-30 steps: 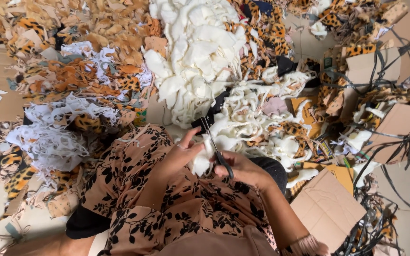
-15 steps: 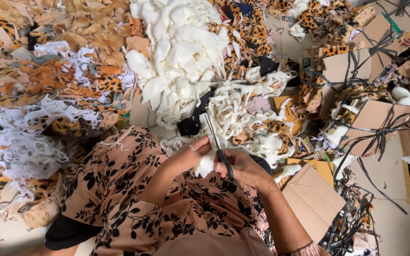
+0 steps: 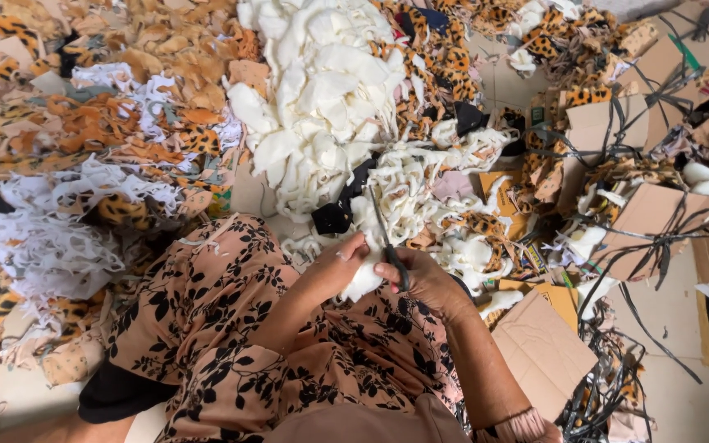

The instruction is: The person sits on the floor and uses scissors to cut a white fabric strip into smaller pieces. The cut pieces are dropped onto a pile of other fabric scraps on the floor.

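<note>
Snipping soft cream fleece scrap (image 3: 363,279), slim steel scissors (image 3: 387,238), right hand (image 3: 424,279).

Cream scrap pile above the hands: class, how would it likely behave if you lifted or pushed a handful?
The cream scrap pile would probably be floppy: its pieces drape and curl over each other. It likely weighs little for its bulk, since the heap looks fluffy and loose. Pushed, it should slump and scatter rather than slide whole, as the pieces lie separate.
</note>
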